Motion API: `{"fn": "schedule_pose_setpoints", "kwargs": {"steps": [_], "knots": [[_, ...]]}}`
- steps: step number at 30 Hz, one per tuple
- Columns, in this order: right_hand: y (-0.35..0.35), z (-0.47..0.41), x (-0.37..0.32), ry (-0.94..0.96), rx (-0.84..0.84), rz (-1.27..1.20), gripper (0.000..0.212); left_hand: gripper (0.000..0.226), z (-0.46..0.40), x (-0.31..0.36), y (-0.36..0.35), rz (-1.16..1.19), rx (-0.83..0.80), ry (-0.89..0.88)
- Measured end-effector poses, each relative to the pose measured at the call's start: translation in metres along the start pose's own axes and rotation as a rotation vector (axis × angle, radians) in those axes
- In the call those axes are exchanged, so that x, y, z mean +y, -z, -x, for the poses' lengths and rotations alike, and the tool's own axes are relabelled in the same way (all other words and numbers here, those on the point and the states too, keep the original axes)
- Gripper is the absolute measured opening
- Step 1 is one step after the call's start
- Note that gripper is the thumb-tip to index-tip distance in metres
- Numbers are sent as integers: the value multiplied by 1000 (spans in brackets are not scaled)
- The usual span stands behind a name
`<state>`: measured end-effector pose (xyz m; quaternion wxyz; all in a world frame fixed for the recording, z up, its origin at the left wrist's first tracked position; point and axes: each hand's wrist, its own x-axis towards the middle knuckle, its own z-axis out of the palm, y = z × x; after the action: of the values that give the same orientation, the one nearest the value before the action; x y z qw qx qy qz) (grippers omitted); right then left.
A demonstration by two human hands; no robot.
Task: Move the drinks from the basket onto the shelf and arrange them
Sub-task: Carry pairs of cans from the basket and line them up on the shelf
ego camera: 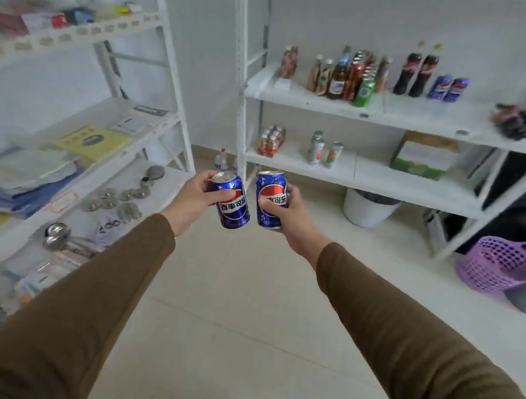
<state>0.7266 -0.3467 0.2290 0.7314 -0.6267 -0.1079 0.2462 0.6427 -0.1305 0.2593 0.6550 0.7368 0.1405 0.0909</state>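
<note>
My left hand point(193, 199) grips a blue Pepsi can point(231, 205), tilted slightly left. My right hand point(288, 213) grips a second blue Pepsi can point(270, 200), held upright. Both cans hang side by side over the floor, in front of the white shelf point(416, 118). On the shelf's upper board stand several bottles point(351, 74), two dark cola bottles point(416, 74) and two more Pepsi cans point(448, 88). The purple basket point(500, 262) lies on the floor at the far right.
The lower board holds a pack of small bottles point(270, 140), two tall cans point(324, 149) and a green box point(423, 156). A white bin point(370, 208) stands under it. A second rack point(80, 161) at left carries papers and metal parts. A dark object point(516, 120) rests on the upper board's right end.
</note>
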Motion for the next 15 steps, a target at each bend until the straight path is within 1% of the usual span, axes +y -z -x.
{"fn": "schedule_pose_setpoints", "kwargs": {"steps": [3, 6, 8, 13, 15], "knots": [[79, -13, -18, -2, 83, -18, 72, 52, -49, 14, -75, 2, -107, -14], [145, -32, -31, 5, 166, -45, 73, 45, -94, 26, -138, -7, -205, -20], [181, -47, -38, 13, 214, -59, 72, 44, -125, 30, -173, -16, -258, -21], [254, -98, -42, 38, 329, -46, 60, 44, -209, 30, -243, -30, -341, -21], [286, -128, -48, 54, 385, -23, 58, 43, -252, 30, -269, -36, -377, -35]]}}
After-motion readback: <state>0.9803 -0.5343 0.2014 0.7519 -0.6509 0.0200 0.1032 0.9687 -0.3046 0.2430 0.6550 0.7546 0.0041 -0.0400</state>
